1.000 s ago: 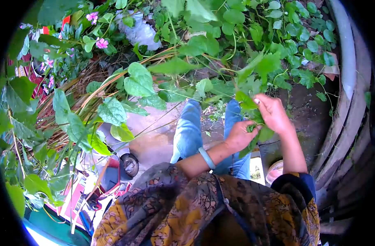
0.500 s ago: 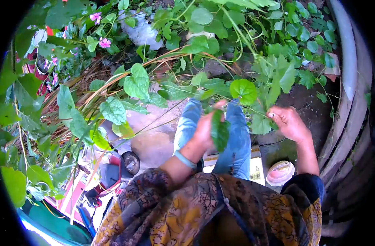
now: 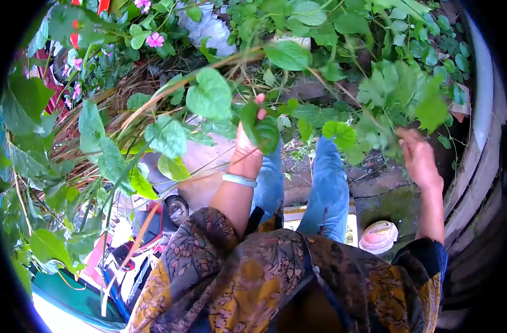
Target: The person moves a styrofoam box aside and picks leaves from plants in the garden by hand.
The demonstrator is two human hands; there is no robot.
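The left hand (image 3: 246, 145), above a pale bracelet (image 3: 239, 180), holds green leaves (image 3: 261, 133) in partly hidden fingers, while the right hand (image 3: 421, 158) curls its fingers beside blurred lobed leaves (image 3: 392, 91), its grip impossible to tell.

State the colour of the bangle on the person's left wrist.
The bangle is pale blue-green, showing best in the head view.

Light: bright, daylight-like | Glare: white below green tub (image 3: 76, 297) | Shade: darker on wood (image 3: 481, 205) | Blur: right hand (image 3: 420, 159), leaves (image 3: 395, 91) beside it | Edges: black, rounded, lines bent
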